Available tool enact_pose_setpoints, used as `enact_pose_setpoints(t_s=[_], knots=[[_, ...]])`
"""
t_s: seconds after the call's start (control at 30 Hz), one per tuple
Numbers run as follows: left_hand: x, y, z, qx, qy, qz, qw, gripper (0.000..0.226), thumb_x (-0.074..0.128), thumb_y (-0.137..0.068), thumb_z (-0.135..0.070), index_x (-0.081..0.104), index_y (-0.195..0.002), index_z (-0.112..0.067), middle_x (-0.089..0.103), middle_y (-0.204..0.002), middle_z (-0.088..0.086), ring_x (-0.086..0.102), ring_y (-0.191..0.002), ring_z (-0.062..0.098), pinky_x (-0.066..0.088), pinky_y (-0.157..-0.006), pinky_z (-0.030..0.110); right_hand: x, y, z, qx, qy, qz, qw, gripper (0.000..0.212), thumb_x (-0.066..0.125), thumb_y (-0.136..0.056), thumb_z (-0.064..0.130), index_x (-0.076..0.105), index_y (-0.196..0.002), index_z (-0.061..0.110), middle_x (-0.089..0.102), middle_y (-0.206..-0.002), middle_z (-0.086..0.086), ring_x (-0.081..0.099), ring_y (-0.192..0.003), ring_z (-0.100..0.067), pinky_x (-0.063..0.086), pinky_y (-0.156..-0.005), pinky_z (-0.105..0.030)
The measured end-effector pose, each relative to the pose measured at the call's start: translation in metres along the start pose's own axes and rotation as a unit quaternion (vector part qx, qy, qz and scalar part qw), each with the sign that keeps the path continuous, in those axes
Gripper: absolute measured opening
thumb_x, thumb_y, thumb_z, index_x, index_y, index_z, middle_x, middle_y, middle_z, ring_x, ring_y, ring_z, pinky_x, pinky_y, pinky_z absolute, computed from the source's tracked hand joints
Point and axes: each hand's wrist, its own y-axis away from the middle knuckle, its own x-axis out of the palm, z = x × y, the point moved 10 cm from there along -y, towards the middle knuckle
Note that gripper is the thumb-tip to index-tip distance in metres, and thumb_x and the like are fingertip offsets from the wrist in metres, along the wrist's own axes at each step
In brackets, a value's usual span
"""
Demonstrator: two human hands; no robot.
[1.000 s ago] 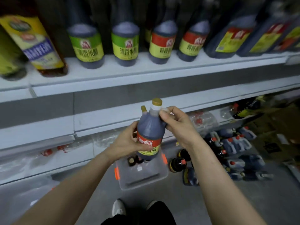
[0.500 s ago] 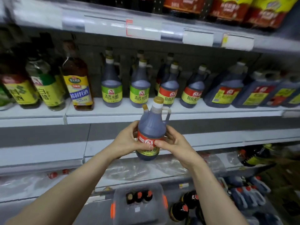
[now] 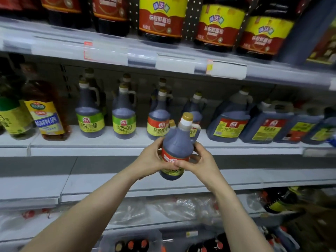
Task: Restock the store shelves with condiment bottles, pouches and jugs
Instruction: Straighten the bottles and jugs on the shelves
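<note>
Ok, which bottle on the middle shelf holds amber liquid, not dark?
The clear plastic bottle with the yellow-and-blue label, just left of the leftmost green-labelled dark bottle; only its contents look amber-brown.

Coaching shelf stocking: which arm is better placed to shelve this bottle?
Probably right: the right grip holds the bottle just below its handle, which faces that side; the left grip wraps the body.

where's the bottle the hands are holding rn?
Head view, centre: the held bottle is gripped upright between left hand and right hand, in front of the middle shelf, by the shelved red-label bottle.
</note>
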Motion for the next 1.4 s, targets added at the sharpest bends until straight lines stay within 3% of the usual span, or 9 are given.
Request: enact_pose_setpoints(t_s=[0.2, 0.43, 0.6, 0.77, 0.93, 1.07, 1.23, 1.33, 1.4], knots=[[0.038, -0.05, -0.025, 0.025, -0.031, -0.003, 0.999, 0.073, 0.091, -0.067, -0.025, 0.046, -0.119, -0.05, 0.058, -0.11, -0.044, 0.057, -0.106, -0.015, 0.05, -0.078, 0.006, -0.058, -0.03, -0.004, -0.021, 0.026, -0.018, 0.999, 0.072, 0.09, -0.072, 0.014, 0.054, -0.133, 0.027, 0.07, -0.122, 0.011, 0.069, -0.107, -0.006, 0.06, -0.091, -0.034], [0.057, -0.096, -0.025, 0.038, -0.071, -0.034, 0.996, 0.086, 0.09, -0.069, -0.026, 0.045, -0.143, -0.024, 0.061, -0.134, -0.006, 0.059, -0.121, 0.013, 0.052, -0.101, 0.037, -0.087, -0.064, -0.017, -0.018, 0.021, -0.006, 1.0, 0.073, 0.089, -0.074, 0.021, 0.052, -0.136, 0.031, 0.066, -0.126, 0.018, 0.066, -0.113, -0.009, 0.059, -0.093, -0.032], [0.055, -0.113, -0.018, 0.029, -0.092, -0.054, 0.994, 0.091, 0.092, -0.066, -0.027, 0.044, -0.144, -0.023, 0.061, -0.132, -0.007, 0.059, -0.119, 0.01, 0.052, -0.099, 0.031, -0.093, -0.083, -0.023, -0.029, 0.021, 0.0, 0.999, 0.071, 0.089, -0.074, 0.021, 0.052, -0.133, 0.034, 0.064, -0.129, 0.015, 0.064, -0.118, -0.013, 0.057, -0.098, -0.041], [0.052, -0.119, -0.007, 0.003, -0.076, -0.059, 0.995, 0.085, 0.092, -0.065, -0.024, 0.044, -0.134, -0.037, 0.06, -0.117, -0.024, 0.057, -0.101, -0.017, 0.048, -0.076, 0.003, -0.091, -0.098, -0.029, -0.02, 0.018, 0.019, 0.999, 0.065, 0.089, -0.075, 0.024, 0.052, -0.122, 0.048, 0.063, -0.123, 0.025, 0.063, -0.116, -0.007, 0.056, -0.095, -0.031], [0.05, -0.13, -0.003, -0.003, -0.075, -0.057, 0.996, 0.091, 0.092, -0.065, -0.024, 0.045, -0.143, -0.024, 0.062, -0.129, -0.011, 0.061, -0.112, 0.004, 0.053, -0.09, 0.018, -0.091, -0.109, -0.033, -0.013, 0.02, 0.027, 0.999, 0.074, 0.086, -0.078, 0.025, 0.046, -0.139, 0.039, 0.059, -0.129, 0.022, 0.06, -0.117, -0.008, 0.054, -0.097, -0.03], [0.046, -0.139, 0.0, -0.013, -0.085, -0.065, 0.994, 0.091, 0.091, -0.067, -0.024, 0.043, -0.145, -0.023, 0.061, -0.133, -0.006, 0.059, -0.12, 0.014, 0.053, -0.1, 0.035, -0.089, -0.119, -0.033, -0.009, 0.024, 0.031, 0.999, 0.073, 0.085, -0.079, 0.027, 0.043, -0.135, 0.044, 0.055, -0.127, 0.023, 0.057, -0.115, -0.005, 0.052, -0.095, -0.028], [0.041, -0.145, 0.004, -0.02, -0.091, -0.093, 0.991, 0.087, 0.09, -0.069, -0.022, 0.044, -0.142, -0.026, 0.059, -0.127, -0.013, 0.056, -0.115, 0.009, 0.05, -0.094, 0.026, -0.09, -0.132, -0.035, -0.01, 0.032, 0.024, 0.999, 0.079, 0.084, -0.08, 0.025, 0.041, -0.146, 0.033, 0.055, -0.137, 0.015, 0.055, -0.121, -0.01, 0.052, -0.098, -0.031], [0.039, -0.149, 0.004, -0.018, -0.102, -0.112, 0.988, 0.087, 0.088, -0.072, -0.022, 0.041, -0.145, -0.025, 0.061, -0.129, -0.01, 0.056, -0.115, 0.008, 0.046, -0.09, 0.023, -0.089, -0.14, -0.036, -0.01, 0.027, 0.027, 0.999, 0.078, 0.085, -0.08, 0.028, 0.042, -0.145, 0.036, 0.056, -0.127, 0.024, 0.057, -0.115, -0.006, 0.051, -0.088, -0.021], [0.037, -0.152, 0.005, -0.016, -0.111, -0.124, 0.986, 0.086, 0.087, -0.073, -0.022, 0.041, -0.146, -0.023, 0.061, -0.134, -0.004, 0.058, -0.12, 0.015, 0.046, -0.091, 0.025, -0.088, -0.146, -0.037, -0.008, 0.023, 0.033, 0.999, 0.079, 0.085, -0.08, 0.027, 0.041, -0.145, 0.037, 0.055, -0.124, 0.027, 0.056, -0.116, -0.006, 0.051, -0.09, -0.023]])
